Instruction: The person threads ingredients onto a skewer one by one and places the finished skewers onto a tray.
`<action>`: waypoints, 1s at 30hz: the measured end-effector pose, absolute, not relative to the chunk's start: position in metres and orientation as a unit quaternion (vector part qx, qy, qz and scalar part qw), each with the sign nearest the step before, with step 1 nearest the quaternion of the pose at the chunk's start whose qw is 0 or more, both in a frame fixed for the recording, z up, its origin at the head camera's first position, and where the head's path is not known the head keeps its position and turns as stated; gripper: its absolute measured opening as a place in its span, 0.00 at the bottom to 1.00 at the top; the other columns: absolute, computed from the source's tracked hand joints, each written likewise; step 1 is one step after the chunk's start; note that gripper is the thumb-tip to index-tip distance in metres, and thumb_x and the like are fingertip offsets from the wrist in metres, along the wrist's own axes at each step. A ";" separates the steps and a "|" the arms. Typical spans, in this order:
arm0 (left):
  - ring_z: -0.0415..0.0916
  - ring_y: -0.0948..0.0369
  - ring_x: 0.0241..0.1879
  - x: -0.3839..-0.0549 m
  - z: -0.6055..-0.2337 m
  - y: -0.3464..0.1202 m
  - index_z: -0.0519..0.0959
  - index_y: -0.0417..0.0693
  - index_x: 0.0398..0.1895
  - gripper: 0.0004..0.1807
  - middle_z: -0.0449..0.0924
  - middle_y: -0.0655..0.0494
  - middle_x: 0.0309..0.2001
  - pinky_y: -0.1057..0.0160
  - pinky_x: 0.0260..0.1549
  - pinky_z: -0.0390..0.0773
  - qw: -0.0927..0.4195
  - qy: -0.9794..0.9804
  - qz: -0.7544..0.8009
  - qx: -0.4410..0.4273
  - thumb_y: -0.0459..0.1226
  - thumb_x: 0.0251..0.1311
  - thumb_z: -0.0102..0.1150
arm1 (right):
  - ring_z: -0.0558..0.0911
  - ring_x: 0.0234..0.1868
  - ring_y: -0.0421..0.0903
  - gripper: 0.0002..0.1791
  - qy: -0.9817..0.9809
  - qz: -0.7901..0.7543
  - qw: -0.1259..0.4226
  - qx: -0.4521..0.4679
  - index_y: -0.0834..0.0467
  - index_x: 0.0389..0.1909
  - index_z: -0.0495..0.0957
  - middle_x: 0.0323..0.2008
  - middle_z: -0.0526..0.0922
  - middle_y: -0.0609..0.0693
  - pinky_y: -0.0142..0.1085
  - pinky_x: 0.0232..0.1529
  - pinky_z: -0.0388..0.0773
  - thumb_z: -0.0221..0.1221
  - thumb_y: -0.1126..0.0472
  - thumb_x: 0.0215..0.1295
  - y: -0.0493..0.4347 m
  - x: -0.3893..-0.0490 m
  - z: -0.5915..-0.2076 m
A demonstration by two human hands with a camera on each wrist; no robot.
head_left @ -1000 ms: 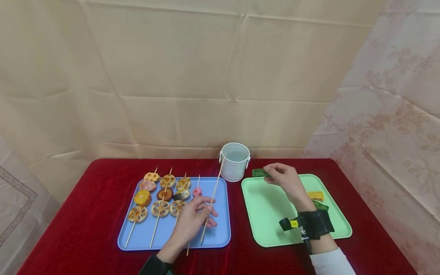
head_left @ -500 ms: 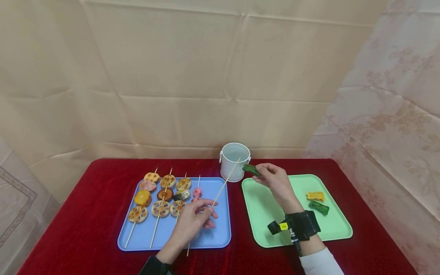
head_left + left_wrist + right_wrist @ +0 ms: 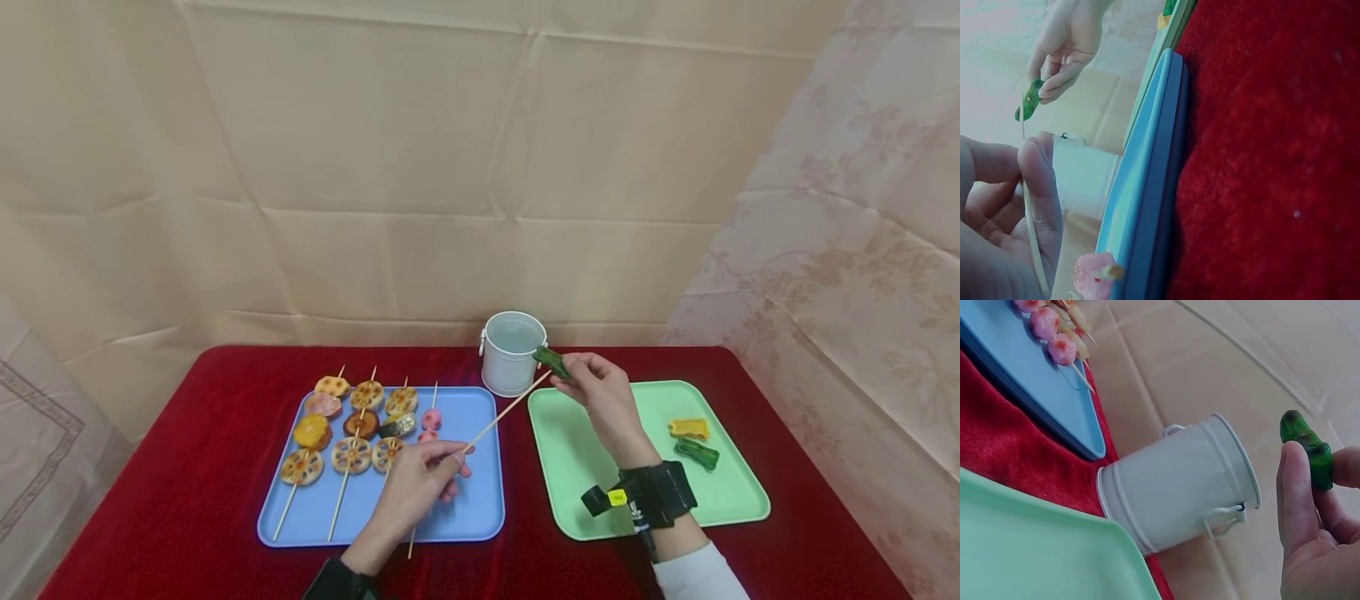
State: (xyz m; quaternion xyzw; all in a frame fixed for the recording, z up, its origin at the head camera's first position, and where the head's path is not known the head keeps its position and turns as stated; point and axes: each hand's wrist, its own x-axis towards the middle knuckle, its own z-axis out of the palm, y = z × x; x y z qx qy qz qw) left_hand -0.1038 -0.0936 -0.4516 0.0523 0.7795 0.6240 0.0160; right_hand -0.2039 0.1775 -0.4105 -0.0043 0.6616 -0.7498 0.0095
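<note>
My left hand (image 3: 420,483), over the blue tray, pinches a thin bamboo skewer (image 3: 510,408) between thumb and fingers. The skewer slants up to the right. Its tip is right at a green pepper piece (image 3: 550,360) that my right hand (image 3: 602,400) pinches by one end, above the far left corner of the green tray. In the left wrist view the skewer (image 3: 1032,234) overlaps the pepper piece (image 3: 1027,100). The right wrist view shows thumb and fingers gripping the wrinkled green piece (image 3: 1307,447), with the skewer (image 3: 1247,359) pointing towards it.
Loaded skewers with lotus root slices (image 3: 350,455) and pink balls (image 3: 431,419) lie on the blue tray (image 3: 480,521). A white bucket (image 3: 508,367) stands behind, between the trays. The green tray (image 3: 585,467) holds a yellow piece (image 3: 688,428) and another green pepper piece (image 3: 697,454).
The skewer's tip has swung right and down to the pepper piece. My right hand has moved left with the pepper piece and turned it to a slant; my left hand has barely shifted.
</note>
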 end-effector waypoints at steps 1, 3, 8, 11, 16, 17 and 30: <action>0.75 0.65 0.18 -0.104 -0.452 -0.094 0.87 0.36 0.48 0.11 0.86 0.50 0.28 0.67 0.19 0.79 0.014 0.782 0.621 0.052 0.31 0.69 0.60 | 0.88 0.41 0.42 0.16 0.660 -0.751 0.009 -0.008 0.69 0.53 0.75 0.48 0.80 0.56 0.35 0.51 0.82 0.60 0.59 0.76 0.177 -0.204 -0.410; 0.75 0.65 0.18 -0.104 -0.452 -0.094 0.87 0.35 0.48 0.11 0.86 0.51 0.28 0.66 0.18 0.79 0.012 0.784 0.618 0.052 0.31 0.69 0.60 | 0.88 0.41 0.43 0.16 0.658 -0.753 0.008 -0.015 0.68 0.52 0.75 0.49 0.80 0.57 0.35 0.51 0.82 0.60 0.59 0.76 0.176 -0.203 -0.410; 0.75 0.64 0.18 -0.104 -0.451 -0.095 0.87 0.36 0.49 0.11 0.86 0.53 0.28 0.65 0.18 0.79 0.010 0.785 0.617 0.054 0.32 0.69 0.61 | 0.88 0.44 0.45 0.16 0.658 -0.752 0.014 -0.029 0.67 0.53 0.76 0.50 0.80 0.57 0.36 0.52 0.81 0.61 0.58 0.75 0.174 -0.200 -0.411; 0.75 0.64 0.18 -0.104 -0.451 -0.095 0.87 0.36 0.49 0.11 0.86 0.53 0.28 0.65 0.18 0.78 0.010 0.785 0.617 0.052 0.32 0.69 0.61 | 0.88 0.46 0.48 0.16 0.658 -0.752 0.017 -0.037 0.67 0.53 0.76 0.50 0.81 0.56 0.37 0.53 0.81 0.61 0.58 0.75 0.173 -0.199 -0.411; 0.75 0.63 0.18 -0.103 -0.450 -0.094 0.87 0.37 0.49 0.11 0.86 0.53 0.28 0.65 0.17 0.77 0.009 0.783 0.621 0.044 0.33 0.69 0.61 | 0.88 0.48 0.49 0.16 0.656 -0.753 0.022 -0.051 0.68 0.55 0.75 0.51 0.80 0.58 0.38 0.54 0.81 0.60 0.61 0.76 0.170 -0.198 -0.412; 0.75 0.63 0.18 -0.103 -0.450 -0.094 0.87 0.37 0.49 0.11 0.86 0.53 0.28 0.65 0.17 0.77 0.010 0.782 0.621 0.042 0.33 0.69 0.61 | 0.88 0.48 0.50 0.16 0.658 -0.751 0.023 -0.054 0.69 0.55 0.75 0.52 0.80 0.58 0.38 0.54 0.81 0.60 0.60 0.76 0.170 -0.197 -0.412; 0.72 0.65 0.16 -0.104 -0.454 -0.091 0.88 0.39 0.44 0.09 0.85 0.56 0.25 0.69 0.17 0.68 -0.015 0.801 0.597 0.044 0.33 0.68 0.61 | 0.85 0.54 0.63 0.16 0.682 -0.728 0.020 -0.068 0.68 0.54 0.74 0.49 0.83 0.59 0.38 0.53 0.82 0.59 0.60 0.76 0.169 -0.197 -0.412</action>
